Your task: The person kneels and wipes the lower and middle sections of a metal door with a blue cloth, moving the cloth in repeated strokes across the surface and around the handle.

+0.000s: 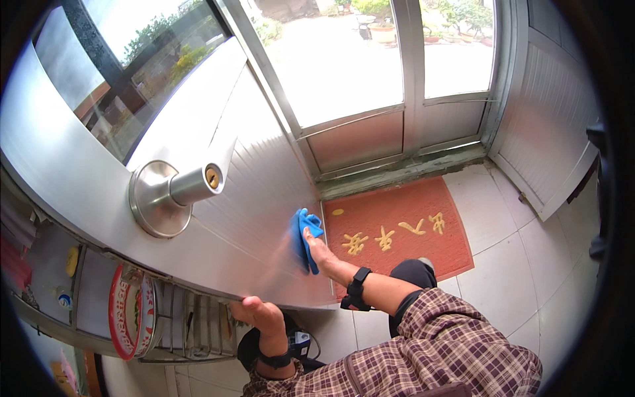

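A folded blue cloth (pixel 306 238) is in my right hand (pixel 320 250), pressed against the lower ribbed panel of a metal door (pixel 263 198). The cloth and hand are mirrored as a blur in the shiny panel. At the door's free edge, my left hand (pixel 263 315) has its thumb on the near side, and its fingers are mostly hidden behind the edge. Higher on the same door sticks out a round metal doorknob (pixel 191 186) with a brass keyhole. A glass pane (pixel 144 64) fills the door's upper part.
A red doormat (pixel 397 233) with yellow characters lies on the tiled floor (pixel 506 278) before a glazed metal frame (pixel 414 59). Another door leaf (pixel 550 109) stands at right. Behind the door edge, a wire rack (pixel 203 322) holds a red-and-white enamel basin (pixel 119 317).
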`<action>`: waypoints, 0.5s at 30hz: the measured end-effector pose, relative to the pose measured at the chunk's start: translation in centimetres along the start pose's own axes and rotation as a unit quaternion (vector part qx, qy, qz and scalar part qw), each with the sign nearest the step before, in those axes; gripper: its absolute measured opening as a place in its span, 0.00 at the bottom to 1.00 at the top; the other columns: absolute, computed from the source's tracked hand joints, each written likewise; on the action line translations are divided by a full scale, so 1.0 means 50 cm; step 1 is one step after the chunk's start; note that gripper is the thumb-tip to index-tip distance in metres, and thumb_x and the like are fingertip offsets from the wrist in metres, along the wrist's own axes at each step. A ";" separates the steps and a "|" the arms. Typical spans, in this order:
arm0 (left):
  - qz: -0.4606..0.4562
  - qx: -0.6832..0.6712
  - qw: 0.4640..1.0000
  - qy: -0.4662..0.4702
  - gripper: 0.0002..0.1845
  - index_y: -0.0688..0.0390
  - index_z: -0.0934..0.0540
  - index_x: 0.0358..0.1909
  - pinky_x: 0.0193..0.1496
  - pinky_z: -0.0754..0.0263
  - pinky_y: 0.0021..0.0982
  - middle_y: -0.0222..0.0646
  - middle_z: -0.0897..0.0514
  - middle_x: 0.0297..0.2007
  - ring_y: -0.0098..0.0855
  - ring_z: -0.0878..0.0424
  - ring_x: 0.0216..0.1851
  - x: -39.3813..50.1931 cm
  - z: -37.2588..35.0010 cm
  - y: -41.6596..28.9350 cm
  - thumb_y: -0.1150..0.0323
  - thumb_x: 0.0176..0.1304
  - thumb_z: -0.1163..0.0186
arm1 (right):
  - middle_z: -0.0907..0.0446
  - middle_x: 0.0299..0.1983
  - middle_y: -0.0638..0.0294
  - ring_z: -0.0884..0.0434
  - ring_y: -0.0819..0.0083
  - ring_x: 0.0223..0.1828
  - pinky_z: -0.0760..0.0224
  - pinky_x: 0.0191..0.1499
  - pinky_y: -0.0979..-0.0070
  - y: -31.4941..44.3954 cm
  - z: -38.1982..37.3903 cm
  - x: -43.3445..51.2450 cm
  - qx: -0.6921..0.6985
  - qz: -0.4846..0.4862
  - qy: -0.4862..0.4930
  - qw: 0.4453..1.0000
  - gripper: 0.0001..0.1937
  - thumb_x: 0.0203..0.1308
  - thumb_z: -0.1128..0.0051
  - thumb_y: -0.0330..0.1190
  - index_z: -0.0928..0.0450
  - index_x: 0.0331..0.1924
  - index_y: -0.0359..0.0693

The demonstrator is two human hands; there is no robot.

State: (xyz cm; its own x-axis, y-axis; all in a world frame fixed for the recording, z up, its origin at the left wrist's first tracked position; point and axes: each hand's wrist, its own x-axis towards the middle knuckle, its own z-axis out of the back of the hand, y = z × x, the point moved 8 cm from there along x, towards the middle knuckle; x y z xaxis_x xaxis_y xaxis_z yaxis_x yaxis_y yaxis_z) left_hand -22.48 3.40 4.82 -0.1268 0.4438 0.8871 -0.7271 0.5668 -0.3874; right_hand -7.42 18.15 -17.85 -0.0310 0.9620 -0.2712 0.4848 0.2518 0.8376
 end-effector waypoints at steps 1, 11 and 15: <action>0.017 -0.036 0.999 0.001 0.32 0.74 0.29 0.43 0.41 0.32 0.40 0.54 0.25 0.38 0.47 0.28 0.36 0.001 0.001 0.002 0.50 0.75 0.69 | 0.34 0.61 0.51 0.32 0.64 0.60 0.42 0.63 0.69 0.005 -0.004 -0.008 0.007 0.014 0.017 1.000 0.38 0.67 0.68 0.61 0.45 0.68 0.37; 0.072 -0.085 0.994 0.011 0.39 0.77 0.30 0.46 0.47 0.29 0.38 0.57 0.23 0.43 0.45 0.24 0.42 0.013 0.000 0.001 0.43 0.72 0.68 | 0.39 0.66 0.50 0.37 0.62 0.65 0.45 0.65 0.68 0.017 -0.006 -0.017 -0.043 0.027 0.007 0.999 0.38 0.68 0.70 0.59 0.50 0.70 0.38; 0.062 -0.046 0.997 0.007 0.38 0.76 0.28 0.43 0.44 0.28 0.37 0.56 0.22 0.40 0.44 0.24 0.39 0.009 0.004 0.023 0.43 0.72 0.67 | 0.38 0.65 0.55 0.36 0.67 0.64 0.46 0.66 0.71 -0.003 -0.004 -0.009 -0.023 -0.008 0.030 0.999 0.37 0.69 0.69 0.57 0.48 0.69 0.34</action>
State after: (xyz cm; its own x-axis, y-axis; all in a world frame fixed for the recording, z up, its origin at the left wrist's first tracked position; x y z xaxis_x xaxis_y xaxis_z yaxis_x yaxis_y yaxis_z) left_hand -23.48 4.11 4.82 -0.2031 0.5235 0.8275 -0.6417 0.5671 -0.5163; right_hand -7.67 17.71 -17.75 -0.0913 0.9621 -0.2569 0.4441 0.2702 0.8542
